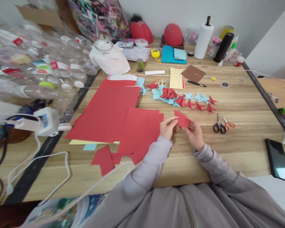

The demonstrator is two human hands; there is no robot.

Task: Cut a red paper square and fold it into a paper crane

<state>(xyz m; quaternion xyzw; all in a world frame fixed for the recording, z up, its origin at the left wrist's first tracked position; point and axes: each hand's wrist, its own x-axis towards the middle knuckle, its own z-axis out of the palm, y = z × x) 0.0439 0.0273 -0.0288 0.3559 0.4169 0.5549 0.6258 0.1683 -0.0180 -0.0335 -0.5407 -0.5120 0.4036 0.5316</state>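
Between my two hands is a small piece of red paper (182, 119), raised a little above the wooden table. My left hand (168, 127) pinches its left edge between thumb and fingers. On the other side my right hand (195, 134) grips the right edge, with some fingers hidden behind the paper. Large red paper sheets (109, 109) lie stacked to the left of my hands, and smaller red scraps (104, 160) are in front of them. Beyond my hands, folded red paper cranes (180, 99) and light blue ones (197, 96) sit in a cluster.
Black scissors (219, 126) and orange scissors (228, 124) lie right of my hands. A phone (278, 160) is at the right edge. Many plastic bottles (45, 63) crowd the left side. A paper roll (204, 41) stands at the back. A white cable (66, 164) crosses the front left.
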